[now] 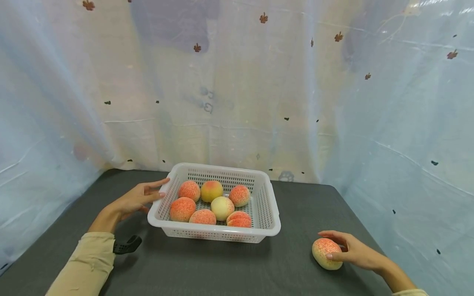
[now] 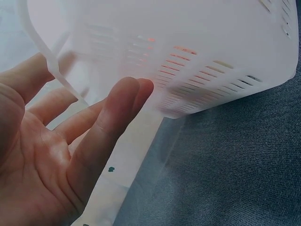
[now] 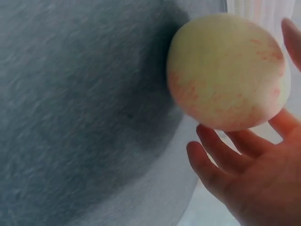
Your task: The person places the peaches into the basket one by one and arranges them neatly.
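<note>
A white plastic basket (image 1: 272, 205) with slotted walls stands on the dark table, holding several peaches, among them a yellow one (image 1: 212, 191) and a pale one (image 1: 222, 208). At the basket's left end, my left hand (image 1: 138, 199) touches the rim with extended, spread fingers. The left wrist view shows those fingers (image 2: 124, 96) close against the outer wall. Far to the right, a single red-speckled peach (image 1: 326, 254) sits on the table. My right hand (image 1: 355, 250) holds it from the right, thumb across its near side and fingers round its far side.
The dark table (image 1: 207, 267) reaches back to a translucent plastic curtain (image 1: 244, 82) that hangs behind and along both sides. A black strap (image 1: 127, 245) sticks out beside the left wrist. A stretch of table lies between the basket and the lone peach.
</note>
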